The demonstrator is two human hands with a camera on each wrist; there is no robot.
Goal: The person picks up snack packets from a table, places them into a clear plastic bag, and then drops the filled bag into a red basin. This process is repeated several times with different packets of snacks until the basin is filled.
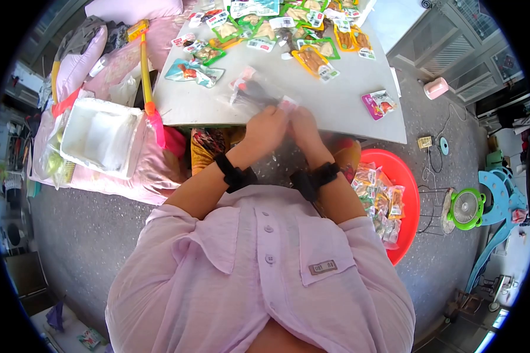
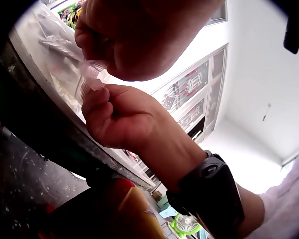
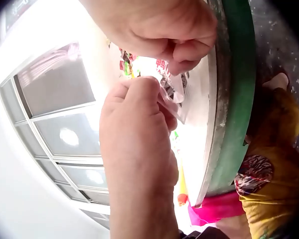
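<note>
Lilac cloth of the person's shirt (image 1: 265,259) fills the nearest part of the head view, with black wristbands (image 1: 235,173) strapped round both forearms beyond it. Over the near edge of the desk (image 1: 347,109), the left hand (image 1: 266,128) and the right hand (image 1: 305,127) meet, fingers curled, each pinching the rim of a clear plastic bag (image 1: 256,94). Its body lies on the desk just beyond the knuckles, showing something dark inside; what that is cannot be told. Close by on the right, a red basin (image 1: 412,203) full of small packets (image 1: 385,200) sits below desk level. To the left, a white foam box (image 1: 91,156) rests on pink floral cloth (image 1: 123,191), with a yellow-handled tool (image 1: 145,76) beside it. Near the desk's right side lies a purple-and-white packet (image 1: 378,105), apart from the others. Farther over, green- and orange-edged food packets (image 1: 315,60) crowd and overlap along the far side. Off to the right, a green fan (image 1: 466,209) stands beyond the basin, and grey panelled doors (image 1: 453,53) rise at the back.
</note>
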